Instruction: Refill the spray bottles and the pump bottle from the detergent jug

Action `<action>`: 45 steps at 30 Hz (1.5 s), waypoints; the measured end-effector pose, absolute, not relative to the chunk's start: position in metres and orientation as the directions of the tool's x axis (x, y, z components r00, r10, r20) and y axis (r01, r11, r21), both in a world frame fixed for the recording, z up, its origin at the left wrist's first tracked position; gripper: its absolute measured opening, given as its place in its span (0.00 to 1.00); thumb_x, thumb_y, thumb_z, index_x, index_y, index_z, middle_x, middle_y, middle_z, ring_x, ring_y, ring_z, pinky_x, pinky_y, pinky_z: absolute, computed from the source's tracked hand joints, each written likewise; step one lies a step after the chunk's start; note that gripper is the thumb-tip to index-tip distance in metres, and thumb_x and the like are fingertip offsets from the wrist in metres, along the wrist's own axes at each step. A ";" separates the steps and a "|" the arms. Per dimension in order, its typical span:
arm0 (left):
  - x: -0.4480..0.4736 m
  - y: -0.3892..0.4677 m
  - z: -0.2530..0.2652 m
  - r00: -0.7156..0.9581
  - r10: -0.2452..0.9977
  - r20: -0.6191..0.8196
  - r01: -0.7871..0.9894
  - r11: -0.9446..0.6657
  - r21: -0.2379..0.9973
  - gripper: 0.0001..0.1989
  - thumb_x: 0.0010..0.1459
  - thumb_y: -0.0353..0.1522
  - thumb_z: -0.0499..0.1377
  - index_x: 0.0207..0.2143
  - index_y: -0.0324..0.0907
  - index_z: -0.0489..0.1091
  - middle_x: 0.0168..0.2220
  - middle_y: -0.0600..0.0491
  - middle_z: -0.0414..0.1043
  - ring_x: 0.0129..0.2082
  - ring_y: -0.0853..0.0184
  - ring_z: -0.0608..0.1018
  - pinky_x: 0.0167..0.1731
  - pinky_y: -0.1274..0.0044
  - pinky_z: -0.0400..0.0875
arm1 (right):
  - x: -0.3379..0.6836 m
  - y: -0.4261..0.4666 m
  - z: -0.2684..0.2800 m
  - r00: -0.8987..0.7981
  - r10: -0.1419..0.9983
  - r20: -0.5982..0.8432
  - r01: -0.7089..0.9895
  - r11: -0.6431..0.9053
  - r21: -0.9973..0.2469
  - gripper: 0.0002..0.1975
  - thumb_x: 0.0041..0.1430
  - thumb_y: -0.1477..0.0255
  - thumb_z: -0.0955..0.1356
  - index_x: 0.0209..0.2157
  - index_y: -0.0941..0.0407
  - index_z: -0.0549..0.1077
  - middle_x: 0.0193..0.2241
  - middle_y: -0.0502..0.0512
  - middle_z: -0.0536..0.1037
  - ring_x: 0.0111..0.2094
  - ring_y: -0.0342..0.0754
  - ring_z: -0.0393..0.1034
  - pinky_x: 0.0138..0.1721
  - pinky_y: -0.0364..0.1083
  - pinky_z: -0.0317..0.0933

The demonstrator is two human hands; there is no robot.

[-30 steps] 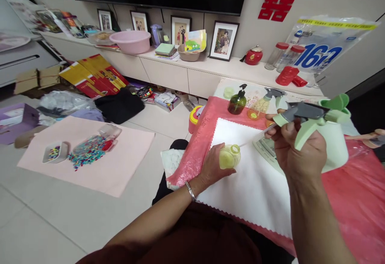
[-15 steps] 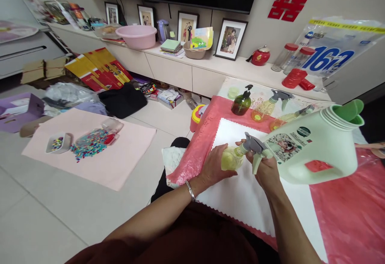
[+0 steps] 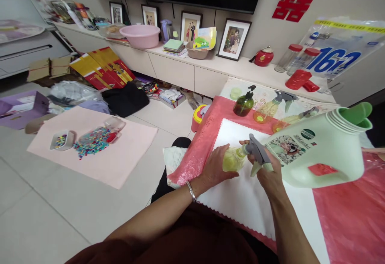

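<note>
Sprayer (image 3: 258,150) on bottle (image 3: 231,160) now, off it 1s ago, so prob. capped; L hand (image 3: 214,167) curled round bottle, R hand (image 3: 268,172) closed on sprayer.

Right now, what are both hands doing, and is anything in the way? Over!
Left hand around bottle. Right hand gripping spray head at bottle's neck. Jug close by right hand, not between the hands. Over.

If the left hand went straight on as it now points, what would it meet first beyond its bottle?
Most likely the spray head, which the right hand holds at the neck of the yellow bottle in the left hand. Depth is unclear from this one view.
</note>
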State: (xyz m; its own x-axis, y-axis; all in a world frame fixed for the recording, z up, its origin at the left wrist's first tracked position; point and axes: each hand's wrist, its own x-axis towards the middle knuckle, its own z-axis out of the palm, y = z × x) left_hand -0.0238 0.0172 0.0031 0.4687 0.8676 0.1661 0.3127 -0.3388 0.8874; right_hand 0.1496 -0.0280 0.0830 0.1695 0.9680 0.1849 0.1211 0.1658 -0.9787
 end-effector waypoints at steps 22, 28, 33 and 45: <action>-0.026 0.014 0.011 0.490 0.864 0.115 0.357 -0.319 0.878 0.57 0.39 0.48 0.76 0.67 0.45 0.54 0.64 0.39 0.62 0.62 0.41 0.67 0.61 0.48 0.63 | 0.149 -0.026 0.083 0.034 0.953 0.299 0.472 0.249 -0.846 0.16 0.66 0.70 0.66 0.53 0.48 0.76 0.50 0.53 0.73 0.49 0.49 0.69 0.49 0.48 0.65; -0.036 0.007 0.056 0.427 0.840 0.334 0.227 -0.458 0.860 0.24 0.67 0.44 0.56 0.63 0.48 0.64 0.60 0.45 0.68 0.61 0.54 0.69 0.61 0.57 0.65 | 0.140 -0.030 0.070 0.077 0.945 0.317 0.462 0.247 -0.852 0.17 0.68 0.68 0.65 0.56 0.48 0.74 0.52 0.55 0.72 0.49 0.50 0.69 0.46 0.48 0.67; -0.028 0.012 0.084 0.373 0.882 0.288 0.069 -0.335 0.940 0.15 0.69 0.42 0.56 0.51 0.48 0.75 0.48 0.49 0.76 0.48 0.61 0.78 0.49 0.67 0.75 | 0.134 -0.032 0.069 0.130 0.928 0.351 0.460 0.257 -0.850 0.16 0.67 0.68 0.64 0.53 0.49 0.76 0.52 0.56 0.73 0.50 0.52 0.69 0.49 0.50 0.67; -0.024 0.027 0.080 0.403 0.905 0.134 -0.203 -0.055 0.978 0.24 0.54 0.54 0.66 0.40 0.45 0.80 0.40 0.49 0.74 0.41 0.63 0.75 0.43 0.71 0.72 | 0.114 -0.033 0.051 0.323 0.866 0.381 0.328 0.275 -0.904 0.11 0.66 0.64 0.69 0.48 0.50 0.75 0.47 0.54 0.74 0.49 0.51 0.70 0.51 0.50 0.66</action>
